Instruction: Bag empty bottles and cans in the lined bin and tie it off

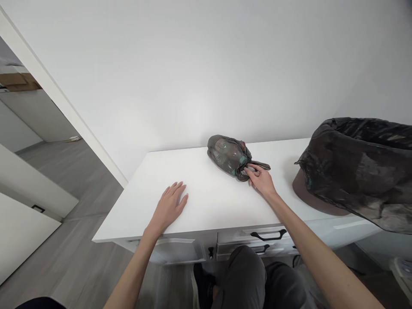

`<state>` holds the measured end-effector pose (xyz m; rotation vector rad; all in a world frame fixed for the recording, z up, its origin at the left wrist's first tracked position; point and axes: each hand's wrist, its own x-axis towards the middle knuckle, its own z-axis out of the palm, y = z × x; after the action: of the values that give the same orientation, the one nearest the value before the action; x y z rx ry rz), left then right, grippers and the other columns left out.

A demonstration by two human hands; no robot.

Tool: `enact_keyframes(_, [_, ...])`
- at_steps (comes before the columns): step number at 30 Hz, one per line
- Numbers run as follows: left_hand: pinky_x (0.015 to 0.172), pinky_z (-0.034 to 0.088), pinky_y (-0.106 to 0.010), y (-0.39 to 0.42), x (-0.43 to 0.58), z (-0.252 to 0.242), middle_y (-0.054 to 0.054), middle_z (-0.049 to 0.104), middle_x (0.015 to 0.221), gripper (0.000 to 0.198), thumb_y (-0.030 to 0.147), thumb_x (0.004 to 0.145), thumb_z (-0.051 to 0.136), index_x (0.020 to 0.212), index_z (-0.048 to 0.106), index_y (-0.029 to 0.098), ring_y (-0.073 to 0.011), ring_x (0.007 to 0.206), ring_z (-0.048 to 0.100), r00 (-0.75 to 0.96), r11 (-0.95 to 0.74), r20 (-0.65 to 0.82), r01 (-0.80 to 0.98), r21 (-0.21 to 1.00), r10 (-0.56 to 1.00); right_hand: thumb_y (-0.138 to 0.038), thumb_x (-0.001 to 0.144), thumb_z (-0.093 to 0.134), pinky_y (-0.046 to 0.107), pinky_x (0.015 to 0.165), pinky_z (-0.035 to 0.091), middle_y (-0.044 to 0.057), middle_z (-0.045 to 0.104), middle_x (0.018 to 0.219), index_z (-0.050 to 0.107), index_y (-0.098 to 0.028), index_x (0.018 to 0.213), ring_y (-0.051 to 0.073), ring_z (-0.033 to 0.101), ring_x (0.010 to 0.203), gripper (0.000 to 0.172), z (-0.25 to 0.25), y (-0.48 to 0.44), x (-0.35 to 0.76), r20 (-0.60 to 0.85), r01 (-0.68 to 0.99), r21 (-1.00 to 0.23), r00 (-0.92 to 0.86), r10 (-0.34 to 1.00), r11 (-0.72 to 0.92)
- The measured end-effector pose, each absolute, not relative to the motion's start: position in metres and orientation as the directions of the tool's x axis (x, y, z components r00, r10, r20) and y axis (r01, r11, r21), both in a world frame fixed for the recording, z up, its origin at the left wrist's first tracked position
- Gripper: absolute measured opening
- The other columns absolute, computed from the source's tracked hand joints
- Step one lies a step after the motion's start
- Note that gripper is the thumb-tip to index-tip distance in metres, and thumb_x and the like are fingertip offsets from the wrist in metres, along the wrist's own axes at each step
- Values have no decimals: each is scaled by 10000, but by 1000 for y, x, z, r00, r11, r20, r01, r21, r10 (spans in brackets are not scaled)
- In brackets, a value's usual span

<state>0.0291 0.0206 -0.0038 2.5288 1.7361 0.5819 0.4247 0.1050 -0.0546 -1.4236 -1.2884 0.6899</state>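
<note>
A small black plastic bag (227, 153), filled and knotted at its right end, lies on the white cabinet top (196, 206) near the wall. Through its thin film some contents show faintly, but I cannot make out what they are. My right hand (261, 179) pinches the bag's gathered neck beside the knot, and loose tails of film stick out past the fingers. My left hand (170, 204) rests palm down on the cabinet top to the left, fingers stretched out, holding nothing.
At the right end of the cabinet stands a brown bin (317, 197) lined with a large black bag (357, 171) that hangs over its rim. Drawers with black handles (268, 235) are below the front edge. To the left is a doorway with grey floor (106, 171).
</note>
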Motion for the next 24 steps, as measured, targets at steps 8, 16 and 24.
enact_keyframes(8, [1306,349,-553,20,29,-2,-87,533,1637,540,530,1098,386,1513,584,245,-296,1570,434,310,-384,301,895,229,902,-631,819,741,338,612,447,-9,661,550,766,-269,952,238,630,603,387,-52,111,410,237,393,-917,390,890,72])
enact_keyframes(16, [1303,353,-552,18,30,0,-101,529,1638,554,513,1102,367,1509,577,203,-294,1569,435,308,-376,287,900,222,907,-666,760,784,341,635,491,29,683,741,640,-243,892,204,606,643,466,-49,97,400,243,193,-960,208,948,203])
enact_keyframes(24, [1162,502,-530,6,53,22,-89,735,1357,356,341,1055,429,1274,695,249,-295,1331,648,268,-427,519,879,215,812,-707,794,741,343,768,483,23,629,819,536,-257,780,208,569,760,495,-38,71,386,355,278,-911,155,922,304])
